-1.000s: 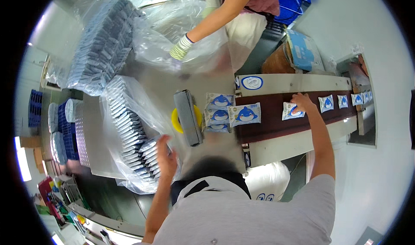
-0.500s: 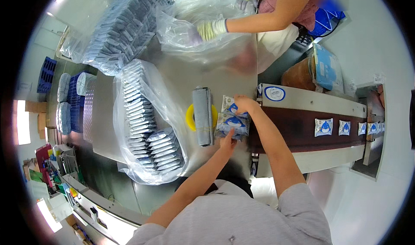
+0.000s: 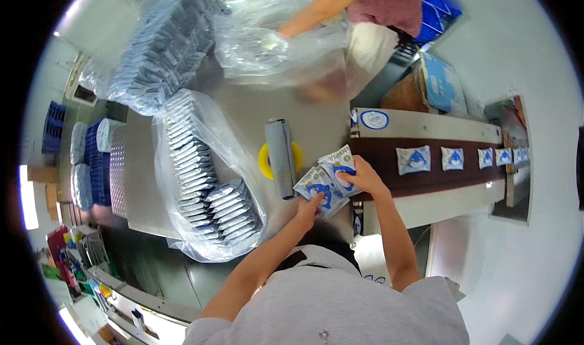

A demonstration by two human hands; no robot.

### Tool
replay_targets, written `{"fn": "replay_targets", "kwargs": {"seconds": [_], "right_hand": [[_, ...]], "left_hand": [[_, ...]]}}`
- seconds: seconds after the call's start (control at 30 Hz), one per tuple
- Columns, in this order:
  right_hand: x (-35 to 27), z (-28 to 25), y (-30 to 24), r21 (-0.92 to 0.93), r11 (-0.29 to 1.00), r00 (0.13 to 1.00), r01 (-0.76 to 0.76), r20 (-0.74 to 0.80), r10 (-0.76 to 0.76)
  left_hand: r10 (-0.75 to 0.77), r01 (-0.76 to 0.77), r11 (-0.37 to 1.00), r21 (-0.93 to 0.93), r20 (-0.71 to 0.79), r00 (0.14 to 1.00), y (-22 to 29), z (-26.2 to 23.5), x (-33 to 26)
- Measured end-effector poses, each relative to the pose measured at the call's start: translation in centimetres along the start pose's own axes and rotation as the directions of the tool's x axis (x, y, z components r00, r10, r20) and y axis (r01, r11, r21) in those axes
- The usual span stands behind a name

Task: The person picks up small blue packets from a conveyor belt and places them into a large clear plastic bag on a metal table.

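My left hand is closed on small white packets printed with a blue whale, its thumb lying across the top one. My right hand grips another whale packet by its right side, pressed up against the left hand's packets. Both hands are over the near right part of the metal table, at the end of the conveyor. Just left of them lie a grey roll and a yellow ring partly under it. How many packets the left hand has cannot be made out.
More packets ride the dark conveyor belt on the right. A clear bag with rows of packets lies on the left; a larger stack stands behind it. Across the table, a co-worker's arm reaches to a clear plastic bag.
My hands have drawn slightly nearer, and the held packets are now tilted and fanned. Belt packets have moved left, with another showing near the belt's end. The co-worker's arm has shifted over the bag.
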State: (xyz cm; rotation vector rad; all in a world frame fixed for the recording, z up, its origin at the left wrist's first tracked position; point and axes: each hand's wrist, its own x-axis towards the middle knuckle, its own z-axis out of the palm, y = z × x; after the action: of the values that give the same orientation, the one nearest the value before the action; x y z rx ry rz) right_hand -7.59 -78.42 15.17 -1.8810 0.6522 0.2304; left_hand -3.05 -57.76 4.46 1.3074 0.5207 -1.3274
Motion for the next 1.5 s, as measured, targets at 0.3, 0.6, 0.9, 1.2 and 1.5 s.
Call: {"fn": "replay_targets", "kwargs": {"seconds": [0.3, 0.6, 0.9, 1.2, 1.5], "right_hand": [[-10.5, 3.9, 8.1, 0.658, 0.708, 0.965, -0.256, 0.13, 0.228], [-14.9, 6.7, 6.2, 0.866, 0.5, 0.981, -0.016, -0.083, 0.175], [-13.5, 12.9, -0.7, 0.539, 0.787, 0.927, 0.299, -0.359, -0.106], [-13.3, 19.9, 7.4, -0.743, 0.612, 0.903, -0.27, -0.417, -0.107], [-12.6, 13.6, 2.4, -0.047, 0.989, 0.989, -0.139, -0.064, 0.136]], "left_hand": [[0.17, -0.221, 0.97, 0.101, 0.366, 0.915, -1.3, -0.1, -6.1], [0.553, -0.744, 0.515, 0.425, 0.499, 0.668, -1.4, -0.5, -7.1], [0.333, -0.443, 0.889, 0.117, 0.499, 0.8, -1.5, -5.1, -2.3], [0.793, -0.791, 0.495, 0.36, 0.184, 0.581, 6.5, -12.3, -10.9], [0.877, -0.665, 0.343, 0.664, 0.028, 0.48, 10.7, -22.3, -13.5]]}}
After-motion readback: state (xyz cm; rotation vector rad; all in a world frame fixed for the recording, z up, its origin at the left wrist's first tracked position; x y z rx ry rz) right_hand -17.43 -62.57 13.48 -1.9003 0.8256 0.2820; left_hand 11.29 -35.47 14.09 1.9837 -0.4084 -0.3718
